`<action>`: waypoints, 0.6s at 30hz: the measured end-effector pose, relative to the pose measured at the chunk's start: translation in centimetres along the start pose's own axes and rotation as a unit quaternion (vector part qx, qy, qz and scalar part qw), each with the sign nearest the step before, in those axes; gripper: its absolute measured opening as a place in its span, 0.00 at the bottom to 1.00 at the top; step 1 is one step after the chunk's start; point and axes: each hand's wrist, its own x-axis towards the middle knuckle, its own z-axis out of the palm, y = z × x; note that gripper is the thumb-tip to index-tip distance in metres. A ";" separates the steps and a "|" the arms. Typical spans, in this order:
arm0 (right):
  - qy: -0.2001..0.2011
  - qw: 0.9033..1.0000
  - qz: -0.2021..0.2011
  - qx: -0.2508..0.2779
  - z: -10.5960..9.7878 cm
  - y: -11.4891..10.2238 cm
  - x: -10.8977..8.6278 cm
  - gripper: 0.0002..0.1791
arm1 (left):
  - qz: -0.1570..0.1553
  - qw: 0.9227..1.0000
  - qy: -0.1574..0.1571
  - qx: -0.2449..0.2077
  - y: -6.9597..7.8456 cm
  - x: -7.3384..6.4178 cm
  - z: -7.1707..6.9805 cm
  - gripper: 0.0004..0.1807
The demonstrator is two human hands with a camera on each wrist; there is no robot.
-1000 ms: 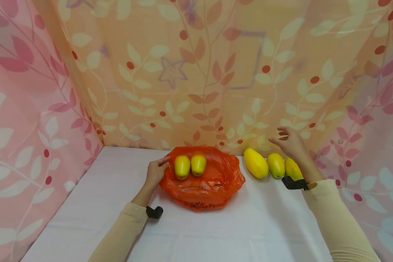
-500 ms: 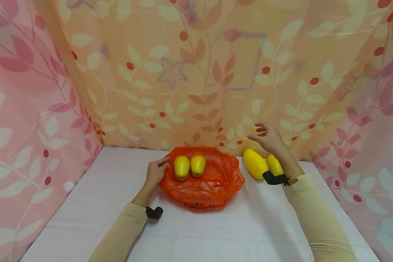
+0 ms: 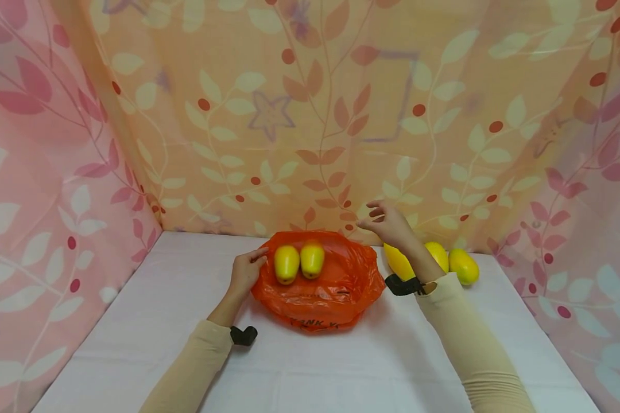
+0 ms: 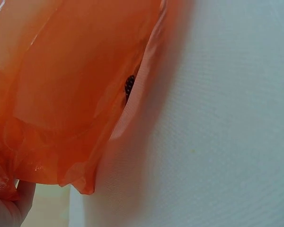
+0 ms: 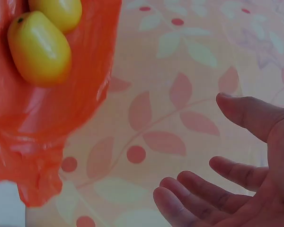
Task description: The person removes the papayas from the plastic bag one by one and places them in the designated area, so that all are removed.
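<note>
A red-orange plastic bag (image 3: pixel 336 310) with dark lettering lies spread with its mouth open on the table. Two yellow-green mangoes (image 3: pixel 286 265) sit side by side in its left half; the right wrist view also shows these mangoes (image 5: pixel 40 49). My left hand (image 3: pixel 245 271) pinches the bag's left rim, and part of it shows at the lower left of the left wrist view. Above the table, behind the bag's right end, my right hand (image 3: pixel 390 225) hovers with spread fingers and nothing in them. In the right wrist view the right hand (image 5: pixel 236 179) is apart from the bag.
To the bag's right, a larger yellow mango (image 3: pixel 399 263), partly hidden by my right forearm, lies beside another mango (image 3: pixel 437 256) and a greenish-yellow mango (image 3: pixel 464 267). A white cloth covers the table (image 3: pixel 310 373). Patterned curtains (image 3: pixel 227 143) stand behind and at both sides.
My right hand has moved left, from over the loose mangoes toward the bag, uncovering the rightmost mango. The left hand and the two mangoes in the bag stay put.
</note>
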 end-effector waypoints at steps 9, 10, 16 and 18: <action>-0.048 0.999 -0.013 0.003 2.7 -1.1 0.5 0.35 | -0.018 1.000 -0.001 0.006 0.2 0.1 0.0 0.17; -0.051 0.999 -0.013 0.003 3.0 -1.1 0.5 0.35 | -0.018 1.000 -0.001 0.006 0.2 0.1 0.0 0.17; -0.072 0.997 -0.038 -0.012 5.0 -1.1 0.9 0.35 | -0.012 1.000 -0.003 0.002 0.2 0.0 0.1 0.17; -0.079 0.996 -0.043 -0.016 5.6 -1.1 0.9 0.34 | -0.011 1.000 -0.003 0.002 0.2 0.0 0.1 0.17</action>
